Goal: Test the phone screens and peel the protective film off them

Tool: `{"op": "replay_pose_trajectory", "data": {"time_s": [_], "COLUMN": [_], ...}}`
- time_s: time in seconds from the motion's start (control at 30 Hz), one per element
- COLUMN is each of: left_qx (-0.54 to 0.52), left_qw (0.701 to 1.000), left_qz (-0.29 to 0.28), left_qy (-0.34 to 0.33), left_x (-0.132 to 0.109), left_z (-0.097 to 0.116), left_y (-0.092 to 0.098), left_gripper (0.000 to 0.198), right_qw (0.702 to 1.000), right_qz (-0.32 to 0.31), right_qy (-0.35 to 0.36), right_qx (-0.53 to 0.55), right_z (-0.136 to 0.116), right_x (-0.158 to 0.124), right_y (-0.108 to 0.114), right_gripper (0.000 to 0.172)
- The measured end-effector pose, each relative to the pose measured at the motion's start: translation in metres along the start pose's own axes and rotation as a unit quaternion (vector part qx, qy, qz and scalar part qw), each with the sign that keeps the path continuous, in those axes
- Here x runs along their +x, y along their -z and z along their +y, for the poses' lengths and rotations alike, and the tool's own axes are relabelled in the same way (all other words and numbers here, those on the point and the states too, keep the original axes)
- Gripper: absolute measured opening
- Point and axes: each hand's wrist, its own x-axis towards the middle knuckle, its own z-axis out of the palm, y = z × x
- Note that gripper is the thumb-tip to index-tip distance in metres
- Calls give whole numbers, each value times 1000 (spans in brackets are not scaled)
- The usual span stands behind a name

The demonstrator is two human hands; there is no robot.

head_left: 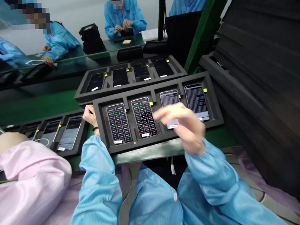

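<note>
Head view: I look down on a foam tray (217,117) carrying four lit phones at the desk (147,154) edge.
Left hand (89,115): my fingers curl over the tray's left rim, steadying it.
Right hand (184,125): blurred, fingers loosely spread, holding nothing, hovering over the third phone (168,99).
Other phones: first phone (118,123), second phone (144,117), fourth phone (196,101), each in its own slot.
Doing it well: I judge light, square taps best, tray kept pinned.
Beside me: a pink sleeve (30,179).
</note>
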Motion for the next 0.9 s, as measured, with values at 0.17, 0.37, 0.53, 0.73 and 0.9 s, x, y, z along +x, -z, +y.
{"op": "replay_pose_trajectory", "data": {"time_s": [0.17,0.37,0.53,0.73,0.9], "left_qx": [-19,-65,-62,74,128], "left_qw": [997,994,991,965,958], "left_qz": [45,87,60,-84,-116], "left_qy": [53,27,-99,-237,-229], "left_x": [-1,4,-41,-102,-112], "left_z": [16,48,92,117,107], "left_y": [3,34,88,78,58], "left_gripper": [39,35,45,52,53], "right_qw": [954,936,948,958,960], "right_qz": [-34,-54,-40,-9,7], "right_qy": [13,32,2,-24,-29], "right_qx": [-297,-347,-317,-285,-279], "right_z": [69,79,79,81,85], "right_x": [16,7,8,2,-1], "right_y": [-32,-39,-36,-34,-35], "right_gripper": [34,33,35,37,37]}}
